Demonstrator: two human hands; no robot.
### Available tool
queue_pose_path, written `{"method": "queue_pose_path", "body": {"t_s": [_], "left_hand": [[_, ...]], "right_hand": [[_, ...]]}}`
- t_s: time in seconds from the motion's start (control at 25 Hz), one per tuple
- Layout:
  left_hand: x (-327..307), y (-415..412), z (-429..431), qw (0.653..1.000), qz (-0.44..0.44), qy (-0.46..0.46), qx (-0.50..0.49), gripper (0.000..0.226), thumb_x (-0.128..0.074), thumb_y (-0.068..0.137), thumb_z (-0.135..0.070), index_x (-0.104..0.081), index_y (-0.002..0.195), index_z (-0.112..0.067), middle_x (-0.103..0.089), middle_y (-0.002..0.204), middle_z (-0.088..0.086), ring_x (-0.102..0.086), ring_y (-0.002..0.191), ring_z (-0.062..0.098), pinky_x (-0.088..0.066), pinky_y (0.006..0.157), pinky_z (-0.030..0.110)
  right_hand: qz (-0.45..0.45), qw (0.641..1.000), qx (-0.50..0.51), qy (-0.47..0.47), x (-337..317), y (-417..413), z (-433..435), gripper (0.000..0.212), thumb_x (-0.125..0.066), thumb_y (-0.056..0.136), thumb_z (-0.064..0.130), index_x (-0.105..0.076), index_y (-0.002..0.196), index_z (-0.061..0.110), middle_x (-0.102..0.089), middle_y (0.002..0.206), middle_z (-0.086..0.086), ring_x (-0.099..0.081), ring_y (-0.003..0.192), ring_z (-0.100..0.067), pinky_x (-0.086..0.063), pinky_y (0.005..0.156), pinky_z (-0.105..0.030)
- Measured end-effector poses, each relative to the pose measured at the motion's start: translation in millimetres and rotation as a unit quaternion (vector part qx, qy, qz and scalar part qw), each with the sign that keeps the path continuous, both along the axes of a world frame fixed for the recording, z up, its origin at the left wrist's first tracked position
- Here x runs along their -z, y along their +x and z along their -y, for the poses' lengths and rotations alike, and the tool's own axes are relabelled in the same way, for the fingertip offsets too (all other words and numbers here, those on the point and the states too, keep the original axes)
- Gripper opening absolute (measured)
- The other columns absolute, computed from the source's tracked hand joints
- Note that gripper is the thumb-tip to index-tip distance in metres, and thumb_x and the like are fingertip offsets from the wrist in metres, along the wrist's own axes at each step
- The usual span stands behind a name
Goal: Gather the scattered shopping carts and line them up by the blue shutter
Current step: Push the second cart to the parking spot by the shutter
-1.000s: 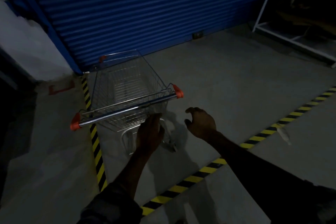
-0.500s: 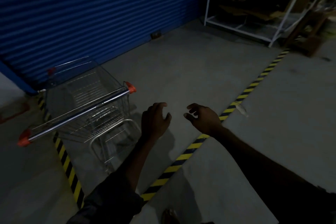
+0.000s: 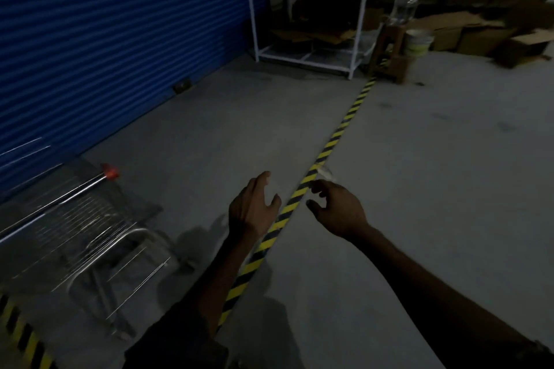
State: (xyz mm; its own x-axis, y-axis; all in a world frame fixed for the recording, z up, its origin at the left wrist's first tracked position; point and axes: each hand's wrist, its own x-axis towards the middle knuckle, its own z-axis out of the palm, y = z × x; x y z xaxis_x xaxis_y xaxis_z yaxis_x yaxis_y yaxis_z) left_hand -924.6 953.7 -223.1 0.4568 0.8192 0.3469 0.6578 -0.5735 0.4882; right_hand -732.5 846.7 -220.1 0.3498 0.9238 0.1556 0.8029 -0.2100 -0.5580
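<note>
A wire shopping cart (image 3: 75, 228) with a red-capped handle stands at the lower left, blurred by motion, close to the blue shutter (image 3: 114, 39). My left hand (image 3: 251, 207) hovers over the floor to the right of the cart, fingers apart, holding nothing. My right hand (image 3: 338, 210) is level with it a little further right, fingers loosely spread and empty. Both hands are clear of the cart. No other cart shows in this view.
Yellow-black floor tape (image 3: 338, 135) runs diagonally from between my hands to a white metal rack (image 3: 305, 24) beside the shutter. A wooden stool (image 3: 389, 51), a bucket (image 3: 419, 42) and cardboard boxes (image 3: 485, 33) stand at the back right. More tape (image 3: 21, 335) marks the lower left corner.
My left hand let go of the cart handle and both hands drew away. The view swung right, so the cart slid to the lower left and the rack and boxes came into sight.
</note>
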Motion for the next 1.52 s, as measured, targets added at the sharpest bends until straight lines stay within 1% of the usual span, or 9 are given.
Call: {"method": "queue_pose_path", "body": {"t_s": [0.2, 0.4, 0.52, 0.72, 0.88, 1.04, 1.24, 1.36, 1.52], "left_hand": [[-4.0, 99.3, 51.1, 0.996, -0.012, 0.024, 0.087, 0.051, -0.064, 0.091, -0.038, -0.052, 0.139, -0.024, -0.063, 0.129, -0.003, -0.063, 0.111, 0.024, -0.053, 0.082, 0.039], [-19.4, 200.3, 83.3, 0.978, -0.048, 0.09, 0.182, 0.058, -0.06, 0.089, -0.042, -0.051, 0.143, -0.024, -0.059, 0.137, -0.004, -0.052, 0.127, 0.023, -0.043, 0.1, 0.043], [-20.5, 261.4, 89.4, 0.957, -0.062, 0.144, 0.245, 0.061, -0.063, 0.087, -0.042, -0.05, 0.144, -0.023, -0.054, 0.142, -0.003, -0.048, 0.132, 0.022, -0.04, 0.102, 0.043], [-10.7, 366.4, 104.6, 0.921, -0.059, 0.143, 0.358, 0.061, -0.061, 0.088, -0.041, -0.049, 0.145, -0.023, -0.052, 0.145, -0.002, -0.045, 0.136, 0.022, -0.037, 0.106, 0.042], [-5.3, 440.3, 131.5, 0.884, -0.038, 0.106, 0.453, 0.063, -0.06, 0.09, -0.039, -0.046, 0.15, -0.022, -0.049, 0.152, 0.0, -0.04, 0.142, 0.024, -0.034, 0.112, 0.044], [-10.7, 500.2, 173.0, 0.837, -0.03, 0.103, 0.537, 0.067, -0.06, 0.09, -0.039, -0.043, 0.153, -0.022, -0.044, 0.157, 0.001, -0.034, 0.148, 0.025, -0.029, 0.116, 0.045], [-10.6, 550.2, 234.2, 0.777, -0.029, 0.131, 0.616, 0.07, -0.058, 0.09, -0.04, -0.04, 0.155, -0.021, -0.037, 0.162, 0.003, -0.029, 0.151, 0.028, -0.028, 0.118, 0.047], [-10.2, 569.3, 276.4, 0.746, -0.023, 0.145, 0.649, 0.071, -0.059, 0.09, -0.041, -0.038, 0.155, -0.022, -0.035, 0.163, 0.003, -0.027, 0.152, 0.027, -0.026, 0.118, 0.047], [-15.2, 588.7, 343.8, 0.711, -0.003, 0.149, 0.688, 0.077, -0.061, 0.09, -0.041, -0.03, 0.159, -0.024, -0.028, 0.166, 0.002, -0.023, 0.154, 0.025, -0.025, 0.119, 0.046]], "right_hand": [[0.021, 0.994, 0.104, -0.001, -0.6, 79.3, 84.1, 0.042, -0.064, 0.094, 0.045, -0.058, 0.132, 0.029, -0.066, 0.125, 0.007, -0.061, 0.11, -0.018, -0.052, 0.083, -0.033], [0.08, 0.975, 0.205, 0.016, 2.7, 144.7, 142.1, 0.048, -0.062, 0.095, 0.045, -0.055, 0.138, 0.025, -0.06, 0.138, 0.001, -0.052, 0.126, -0.027, -0.046, 0.097, -0.043], [0.132, 0.954, 0.267, 0.016, 8.0, 180.3, 166.2, 0.052, -0.064, 0.094, 0.042, -0.052, 0.141, 0.023, -0.053, 0.146, -0.002, -0.046, 0.132, -0.027, -0.041, 0.101, -0.044], [0.198, 0.911, 0.36, -0.041, 15.9, 237.6, 210.0, 0.057, -0.064, 0.093, 0.04, -0.047, 0.145, 0.021, -0.047, 0.15, -0.007, -0.041, 0.138, -0.031, -0.036, 0.107, -0.048], [0.183, 0.878, 0.436, -0.079, 11.3, 269.0, 245.5, 0.061, -0.065, 0.093, 0.037, -0.043, 0.147, 0.019, -0.047, 0.15, -0.008, -0.041, 0.139, -0.032, -0.037, 0.108, -0.048], [0.205, 0.828, 0.512, -0.097, 0.9, 288.6, 288.9, 0.066, -0.067, 0.091, 0.034, -0.042, 0.149, 0.017, -0.046, 0.15, -0.009, -0.039, 0.139, -0.032, -0.037, 0.109, -0.047], [0.221, 0.757, 0.596, -0.151, -0.3, 297.0, 345.9, 0.069, -0.07, 0.087, 0.033, -0.044, 0.149, 0.016, -0.041, 0.155, -0.013, -0.035, 0.143, -0.035, -0.032, 0.111, -0.05], [0.217, 0.722, 0.632, -0.178, 1.5, 294.7, 381.8, 0.069, -0.068, 0.088, 0.034, -0.043, 0.149, 0.017, -0.037, 0.158, -0.013, -0.032, 0.145, -0.036, -0.03, 0.113, -0.052], [0.197, 0.68, 0.683, -0.178, 0.1, 293.2, 439.6, 0.075, -0.069, 0.087, 0.034, -0.038, 0.153, 0.018, -0.034, 0.159, -0.013, -0.031, 0.146, -0.034, -0.031, 0.114, -0.053]]}}
